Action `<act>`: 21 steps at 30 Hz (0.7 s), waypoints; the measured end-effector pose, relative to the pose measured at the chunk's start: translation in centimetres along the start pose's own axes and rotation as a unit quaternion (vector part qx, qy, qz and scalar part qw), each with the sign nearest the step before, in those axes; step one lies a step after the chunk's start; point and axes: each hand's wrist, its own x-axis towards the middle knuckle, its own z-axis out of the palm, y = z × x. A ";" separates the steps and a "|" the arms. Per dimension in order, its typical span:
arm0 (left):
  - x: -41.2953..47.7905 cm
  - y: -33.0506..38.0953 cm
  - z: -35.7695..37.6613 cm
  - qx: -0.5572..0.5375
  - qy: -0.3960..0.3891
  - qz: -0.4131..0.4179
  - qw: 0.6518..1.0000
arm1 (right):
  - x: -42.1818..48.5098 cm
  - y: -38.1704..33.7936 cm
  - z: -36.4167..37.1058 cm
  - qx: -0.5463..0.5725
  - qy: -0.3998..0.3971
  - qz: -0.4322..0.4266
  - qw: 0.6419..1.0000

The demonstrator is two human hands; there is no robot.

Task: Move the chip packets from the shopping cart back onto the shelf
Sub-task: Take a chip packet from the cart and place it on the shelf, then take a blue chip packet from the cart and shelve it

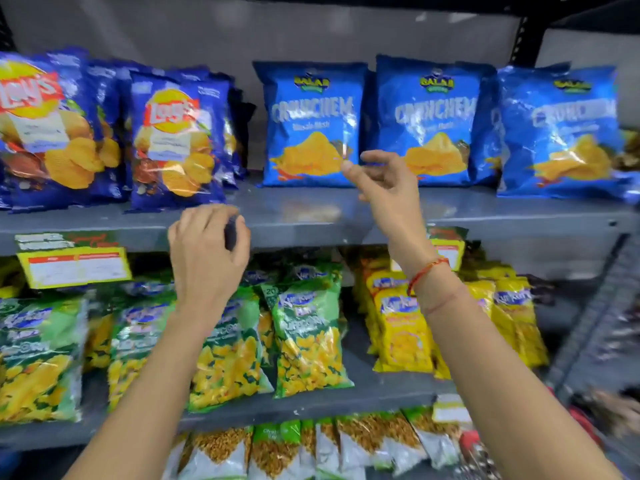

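Note:
Blue Crunchem chip packets stand upright on the grey top shelf (311,209): one in the middle (311,123), one right of it (433,119), one at the far right (557,133). Dark blue Lay's packets (176,136) stand in rows at the left. My right hand (381,181) hovers in front of the gap between the two middle Crunchem packets, fingers apart and holding nothing. My left hand (207,251) is at the shelf's front edge below the Lay's packets, fingers curled, with nothing clearly in it. The shopping cart is out of view.
Green Kurkure packets (308,327) and yellow ones (401,327) fill the shelf below. Grey-and-green snack bags (277,452) lie on the lowest shelf. Yellow price tags (74,265) hang from the top shelf's edge. The right side is blurred.

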 end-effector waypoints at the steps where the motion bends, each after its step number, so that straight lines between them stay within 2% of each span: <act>1: -0.4 1.5 0.6 -0.020 0.006 0.020 1.000 | -0.6 0.2 -1.6 -0.003 0.015 -0.001 1.000; 5: -3.7 9.0 3.8 -0.126 -0.008 0.102 0.987 | -3.9 1.8 -9.1 -0.037 0.073 0.016 0.996; 9: -9.8 16.5 8.0 -0.243 -0.126 0.161 0.948 | -8.3 5.2 -17.5 -0.088 0.162 0.071 0.980; 12: -15.5 20.9 11.2 -0.287 -0.236 0.189 0.909 | -12.9 8.7 -23.4 -0.132 0.215 0.140 0.957; 16: -23.8 25.1 15.3 -0.330 -0.382 0.202 0.839 | -20.2 14.7 -30.4 -0.191 0.300 0.254 0.899; 21: -33.6 28.8 19.6 -0.338 -0.554 0.174 0.741 | -30.3 22.9 -37.4 -0.234 0.342 0.409 0.813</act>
